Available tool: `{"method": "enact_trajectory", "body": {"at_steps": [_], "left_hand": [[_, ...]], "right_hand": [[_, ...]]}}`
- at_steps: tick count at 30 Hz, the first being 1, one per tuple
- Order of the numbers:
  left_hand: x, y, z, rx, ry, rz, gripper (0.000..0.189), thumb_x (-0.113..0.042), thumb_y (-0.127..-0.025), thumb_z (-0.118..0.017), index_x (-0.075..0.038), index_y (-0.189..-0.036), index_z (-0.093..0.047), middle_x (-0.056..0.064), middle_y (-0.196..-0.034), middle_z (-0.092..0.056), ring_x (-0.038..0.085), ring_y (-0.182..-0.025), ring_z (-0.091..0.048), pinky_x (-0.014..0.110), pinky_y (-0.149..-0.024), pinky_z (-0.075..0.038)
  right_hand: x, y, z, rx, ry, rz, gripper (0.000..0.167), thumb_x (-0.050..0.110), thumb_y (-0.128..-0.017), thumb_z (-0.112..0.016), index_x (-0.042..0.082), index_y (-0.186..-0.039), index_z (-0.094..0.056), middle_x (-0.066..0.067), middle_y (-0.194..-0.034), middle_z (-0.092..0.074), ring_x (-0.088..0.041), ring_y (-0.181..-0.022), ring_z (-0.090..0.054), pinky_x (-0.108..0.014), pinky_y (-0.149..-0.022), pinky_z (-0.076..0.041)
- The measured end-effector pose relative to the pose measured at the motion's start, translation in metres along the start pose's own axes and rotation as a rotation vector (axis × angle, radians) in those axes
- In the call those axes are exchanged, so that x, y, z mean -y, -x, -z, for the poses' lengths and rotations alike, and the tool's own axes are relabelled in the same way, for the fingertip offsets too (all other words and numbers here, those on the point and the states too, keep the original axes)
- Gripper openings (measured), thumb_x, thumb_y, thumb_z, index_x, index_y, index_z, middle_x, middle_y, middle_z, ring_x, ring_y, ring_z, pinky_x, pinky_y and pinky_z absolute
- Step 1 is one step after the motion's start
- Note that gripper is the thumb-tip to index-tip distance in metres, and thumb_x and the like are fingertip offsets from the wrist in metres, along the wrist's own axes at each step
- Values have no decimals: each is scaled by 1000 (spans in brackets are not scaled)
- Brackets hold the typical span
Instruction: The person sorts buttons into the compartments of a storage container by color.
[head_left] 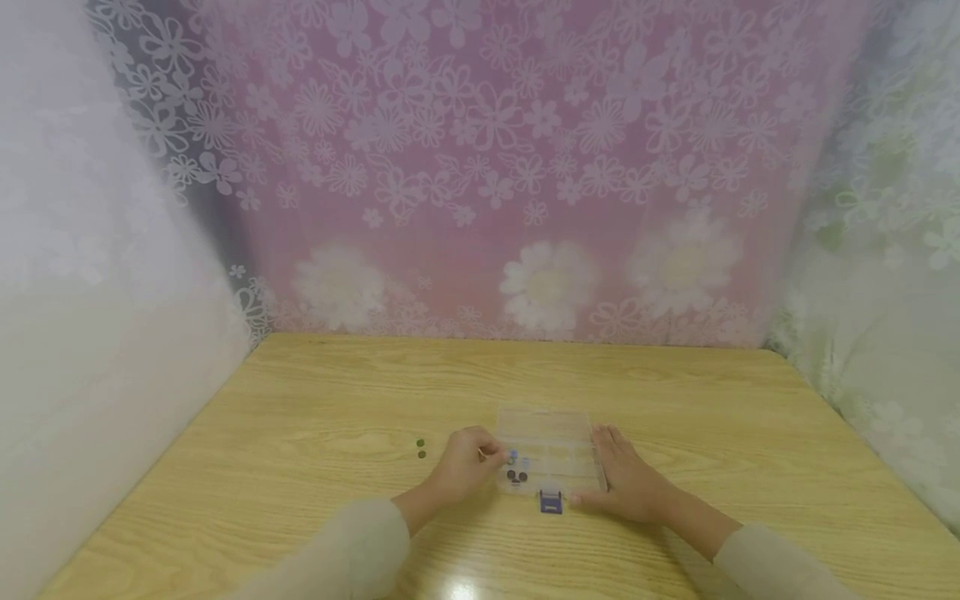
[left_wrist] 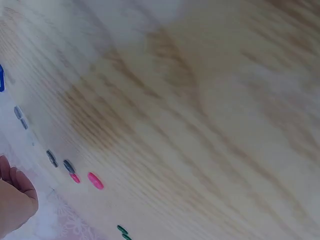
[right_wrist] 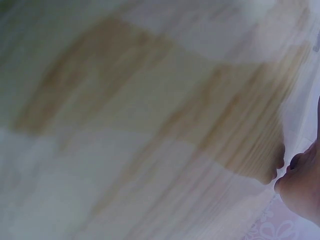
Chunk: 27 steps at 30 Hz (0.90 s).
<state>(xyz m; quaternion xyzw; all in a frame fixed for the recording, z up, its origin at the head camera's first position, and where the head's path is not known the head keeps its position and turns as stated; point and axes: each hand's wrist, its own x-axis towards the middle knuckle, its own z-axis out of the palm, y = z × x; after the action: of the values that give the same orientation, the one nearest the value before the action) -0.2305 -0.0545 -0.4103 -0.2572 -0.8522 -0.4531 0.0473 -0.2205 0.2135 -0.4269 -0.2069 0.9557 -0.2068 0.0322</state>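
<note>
In the head view a clear plastic compartment box (head_left: 558,467) lies on the table with its lid (head_left: 543,423) tilted back. My left hand (head_left: 465,462) reaches over its left side, thumb and forefinger pinched together at a small blue button (head_left: 513,455). Inside, two dark buttons (head_left: 517,476) lie near the front left. A dark blue clasp (head_left: 551,502) juts from the front edge. My right hand (head_left: 633,483) rests against the box's right side, fingers straight along it and thumb at the front corner. The wrist views show part of the left hand (left_wrist: 17,197) and right hand (right_wrist: 302,185).
Two green buttons (head_left: 421,448) lie on the table left of the left hand. In the left wrist view, pink buttons (left_wrist: 95,180) and dark ones (left_wrist: 52,158) show beside the hand. A flowered cloth (head_left: 480,167) hangs behind the wooden table (head_left: 337,400).
</note>
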Motion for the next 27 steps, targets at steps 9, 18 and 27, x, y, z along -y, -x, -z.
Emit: {"method": "enact_trajectory", "body": {"at_steps": [9,18,27], "left_hand": [[-13,-7,-14,14,22,38,8,-7,-83,-66,-1,-80,-70,7,-83,-66,12,-78,-57,16,-68,-45],[-21,-14,-27,1,35,-13,8,-6,-81,-68,0,-77,-71,9,-78,-66,4,-70,-51,13,-62,-42],[-29,-19,-44,14,60,2,6,-6,-81,-68,-2,-78,-72,6,-79,-66,3,-73,-53,14,-69,-44]], "right_hand": [[1,0,1,-5,-3,-5,110,61,-78,-61,-14,-142,-12,-36,-147,-11,-52,-136,-9,-63,-107,-17],[1,0,0,-8,-8,-6,110,62,-77,-61,-13,-142,-12,-36,-147,-11,-53,-136,-9,-64,-106,-18],[2,1,-1,-20,1,14,109,60,-78,-61,-14,-141,-13,-37,-146,-12,-54,-135,-10,-65,-105,-18]]}}
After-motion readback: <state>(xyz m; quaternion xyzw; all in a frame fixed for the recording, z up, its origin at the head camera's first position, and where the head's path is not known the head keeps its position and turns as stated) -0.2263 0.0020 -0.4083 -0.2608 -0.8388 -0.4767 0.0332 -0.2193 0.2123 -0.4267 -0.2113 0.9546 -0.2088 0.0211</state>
